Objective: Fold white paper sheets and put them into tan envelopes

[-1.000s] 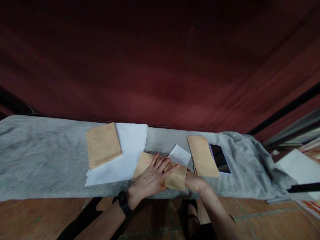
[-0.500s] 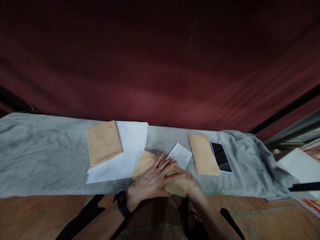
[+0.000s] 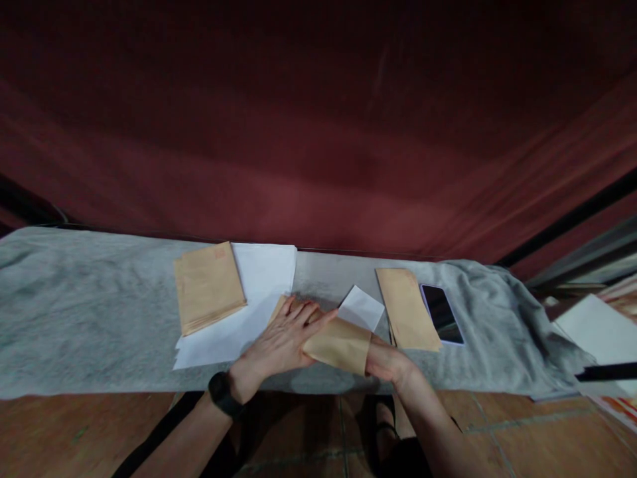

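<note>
A brown paper envelope (image 3: 341,345) lies at the front of the table. My left hand (image 3: 286,335), with a black watch on its wrist, presses flat on top of it, fingers stretched out. My right hand (image 3: 384,358) reaches into the envelope's open right end, so its fingers are hidden inside. Just behind the envelope is a folded white paper (image 3: 362,307), partly covered by it. To the left, a stack of brown envelopes (image 3: 212,289) rests on a pile of white sheets (image 3: 269,269).
A grey cloth (image 3: 89,312) covers the long narrow table. Right of my hands lie more brown envelopes (image 3: 409,312) and a phone (image 3: 442,313). A dark red curtain (image 3: 318,166) hangs behind. White papers (image 3: 600,328) show at the far right.
My right hand has slid further left, deeper into the envelope. My left hand has shifted left and slightly away from me along its top.
</note>
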The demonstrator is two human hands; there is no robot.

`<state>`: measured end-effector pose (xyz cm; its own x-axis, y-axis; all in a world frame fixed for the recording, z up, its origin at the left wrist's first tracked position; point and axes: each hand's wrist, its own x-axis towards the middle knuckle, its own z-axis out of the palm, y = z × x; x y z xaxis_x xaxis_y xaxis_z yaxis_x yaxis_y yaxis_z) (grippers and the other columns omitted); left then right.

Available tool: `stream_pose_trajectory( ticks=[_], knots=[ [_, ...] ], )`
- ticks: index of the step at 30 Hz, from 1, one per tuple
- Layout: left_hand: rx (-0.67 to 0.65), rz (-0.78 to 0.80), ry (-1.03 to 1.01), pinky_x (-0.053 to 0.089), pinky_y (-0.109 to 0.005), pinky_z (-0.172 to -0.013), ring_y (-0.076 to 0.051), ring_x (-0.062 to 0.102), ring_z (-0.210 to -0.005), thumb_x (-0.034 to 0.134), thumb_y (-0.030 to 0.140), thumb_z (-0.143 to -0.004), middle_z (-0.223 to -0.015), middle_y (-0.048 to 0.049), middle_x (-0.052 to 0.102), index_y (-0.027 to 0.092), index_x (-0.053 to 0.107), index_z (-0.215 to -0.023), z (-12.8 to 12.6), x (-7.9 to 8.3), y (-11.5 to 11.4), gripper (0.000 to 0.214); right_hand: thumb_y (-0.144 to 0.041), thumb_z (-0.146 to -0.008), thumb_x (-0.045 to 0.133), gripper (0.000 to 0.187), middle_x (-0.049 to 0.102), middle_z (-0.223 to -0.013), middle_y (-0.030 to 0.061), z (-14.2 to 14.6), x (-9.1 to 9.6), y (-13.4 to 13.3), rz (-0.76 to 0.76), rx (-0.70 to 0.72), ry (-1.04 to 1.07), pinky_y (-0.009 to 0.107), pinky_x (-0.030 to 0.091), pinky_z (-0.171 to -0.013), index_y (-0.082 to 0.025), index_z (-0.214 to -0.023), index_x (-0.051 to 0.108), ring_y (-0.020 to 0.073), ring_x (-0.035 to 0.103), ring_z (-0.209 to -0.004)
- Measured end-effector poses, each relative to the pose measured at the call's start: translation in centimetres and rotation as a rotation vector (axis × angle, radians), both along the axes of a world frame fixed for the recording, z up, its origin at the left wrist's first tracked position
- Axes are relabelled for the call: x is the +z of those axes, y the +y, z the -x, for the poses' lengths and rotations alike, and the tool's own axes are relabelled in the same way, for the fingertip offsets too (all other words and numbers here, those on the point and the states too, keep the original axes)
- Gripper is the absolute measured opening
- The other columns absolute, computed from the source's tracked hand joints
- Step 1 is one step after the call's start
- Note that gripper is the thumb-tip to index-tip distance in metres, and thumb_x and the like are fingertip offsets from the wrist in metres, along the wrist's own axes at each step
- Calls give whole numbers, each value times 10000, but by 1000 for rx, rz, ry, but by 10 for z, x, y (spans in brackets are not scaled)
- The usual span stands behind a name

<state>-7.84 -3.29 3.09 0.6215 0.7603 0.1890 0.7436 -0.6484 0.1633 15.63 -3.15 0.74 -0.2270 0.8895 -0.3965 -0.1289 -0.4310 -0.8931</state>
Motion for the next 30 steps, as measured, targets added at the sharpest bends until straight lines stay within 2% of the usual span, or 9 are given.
stream_pose_trajectory(
  ticks=[3, 7, 9, 11, 14, 18, 22, 26, 30],
  knots=[
    [43, -6, 24, 192, -527, -1183, -317, 450, -1311, 740, 358, -788, -1397, -105, 515, 318, 211, -1596, 10, -4, 5, 967, -468, -710, 845, 386, 747, -828, 43, -22, 7, 5, 70, 207, 71, 328, 557, -611, -191, -950, 724, 190, 668, -647],
    [127, 39, 46, 247, -515, -1145, -338, 471, -1284, 728, 435, -784, -1381, -104, 527, 318, 180, -1602, 19, -12, 12, 991, -590, -837, 671, 479, 745, -817, 90, -47, 9, 23, -21, 363, 76, 335, 556, -668, -146, -1011, 718, 187, 679, -668],
    [192, 66, 53, 259, -520, -1136, -362, 468, -1291, 732, 485, -763, -1393, -110, 521, 319, 163, -1605, 22, -16, 15, 1029, -558, -910, 565, 481, 732, -803, 83, -54, 1, 34, -203, 249, -122, 320, 542, -659, -144, -1119, 693, 174, 658, -657],
    [234, 82, 56, 252, -519, -1143, -366, 463, -1304, 731, 490, -748, -1407, -113, 516, 315, 144, -1607, 25, -17, 18, 1055, -490, -953, 474, 439, 732, -917, 90, -56, -12, 46, -480, -53, -486, 349, 552, -739, -167, -1185, 660, 187, 664, -755],
    [257, 96, 53, 239, -500, -1159, -335, 479, -1299, 711, 451, -749, -1384, -115, 534, 289, 125, -1610, 30, -17, 21, 1054, -367, -891, 577, 438, 656, -1237, 145, -54, -30, 58, -587, -174, -672, 482, 480, -973, -197, -1294, 611, 276, 608, -1074],
    [301, 93, 71, 198, -527, -1173, -336, 471, -1318, 676, 434, -755, -1380, -120, 543, 277, 163, -1604, 35, -20, 24, 1004, -280, -869, 622, 556, 575, -1372, 203, -45, -45, 60, -702, -79, -1113, 521, 381, -1085, -117, -1393, 532, 344, 482, -1274],
    [326, 137, 82, 158, -545, -1183, -336, 480, -1323, 650, 419, -749, -1383, -111, 554, 282, 169, -1605, 38, -21, 25, 991, -308, -886, 635, 600, 573, -1368, 200, -38, -46, 59, -615, -9, -1347, 456, 395, -1051, -95, -1429, 493, 339, 487, -1249],
    [355, 229, 90, 167, -534, -1181, -338, 468, -1344, 651, 409, -726, -1412, -111, 543, 281, 177, -1605, 38, -14, 25, 1007, -346, -843, 698, 509, 623, -1260, 168, -38, -40, 62, -560, 12, -1377, 408, 418, -999, -135, -1295, 599, 315, 522, -1181],
    [364, 272, 89, 173, -529, -1178, -343, 434, -1378, 663, 415, -710, -1462, -125, 502, 272, 159, -1609, 37, -12, 26, 1041, -242, -819, 689, 268, 689, -1083, 130, -41, -38, 63, -562, -1, -1352, 374, 431, -967, -162, -1074, 678, 283, 577, -1095]
  ],
)
